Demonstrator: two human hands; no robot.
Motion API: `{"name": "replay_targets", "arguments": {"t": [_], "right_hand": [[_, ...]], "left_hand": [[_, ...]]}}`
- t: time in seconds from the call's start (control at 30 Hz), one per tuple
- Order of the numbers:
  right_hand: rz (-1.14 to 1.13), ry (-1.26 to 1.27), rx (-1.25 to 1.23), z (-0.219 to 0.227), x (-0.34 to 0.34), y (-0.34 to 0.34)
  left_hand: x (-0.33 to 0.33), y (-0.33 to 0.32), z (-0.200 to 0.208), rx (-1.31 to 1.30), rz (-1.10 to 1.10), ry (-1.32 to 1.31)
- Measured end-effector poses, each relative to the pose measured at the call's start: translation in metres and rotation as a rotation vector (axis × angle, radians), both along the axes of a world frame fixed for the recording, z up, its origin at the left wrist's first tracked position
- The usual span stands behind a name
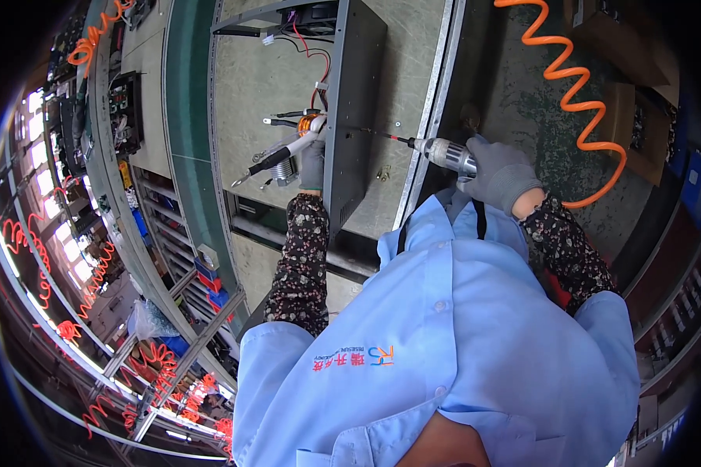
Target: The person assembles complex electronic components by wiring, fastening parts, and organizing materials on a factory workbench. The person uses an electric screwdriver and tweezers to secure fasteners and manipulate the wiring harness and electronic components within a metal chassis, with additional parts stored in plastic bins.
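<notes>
My gloved right hand is wrapped round a silver air screwdriver. Its long thin bit points left and reaches the side wall of a dark grey metal case. Behind that wall, my gloved left hand is closed at a copper-wound coil with a thick white-sleeved lead; the wall partly hides the fingers. The lead has a black sleeve and a bare metal terminal at its end. Beside the left hand sits a ribbed silver metal part. Red and black wires run inside the case.
Several small screws and a washer lie on the worktable right of the case. An orange coiled air hose hangs at the right, near a cardboard box. A green conveyor strip runs along the left.
</notes>
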State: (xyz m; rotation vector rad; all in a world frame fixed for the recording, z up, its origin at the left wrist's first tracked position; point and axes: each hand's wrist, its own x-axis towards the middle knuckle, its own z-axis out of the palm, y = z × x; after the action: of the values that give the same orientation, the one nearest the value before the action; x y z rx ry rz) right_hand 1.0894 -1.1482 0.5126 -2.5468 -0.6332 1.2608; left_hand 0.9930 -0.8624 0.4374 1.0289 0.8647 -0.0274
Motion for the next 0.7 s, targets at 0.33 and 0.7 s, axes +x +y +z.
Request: {"name": "replay_targets", "arguments": {"t": [0.33,0.7], "right_hand": [[0.019,-0.043,0.098,-0.017,0.001,-0.010],[0.042,0.092,0.104,-0.033,0.008,-0.012]], "left_hand": [[0.003,-0.005,-0.002,0.156,-0.140,-0.091],[0.001,-0.001,0.022,0.173,-0.166,-0.001]]}}
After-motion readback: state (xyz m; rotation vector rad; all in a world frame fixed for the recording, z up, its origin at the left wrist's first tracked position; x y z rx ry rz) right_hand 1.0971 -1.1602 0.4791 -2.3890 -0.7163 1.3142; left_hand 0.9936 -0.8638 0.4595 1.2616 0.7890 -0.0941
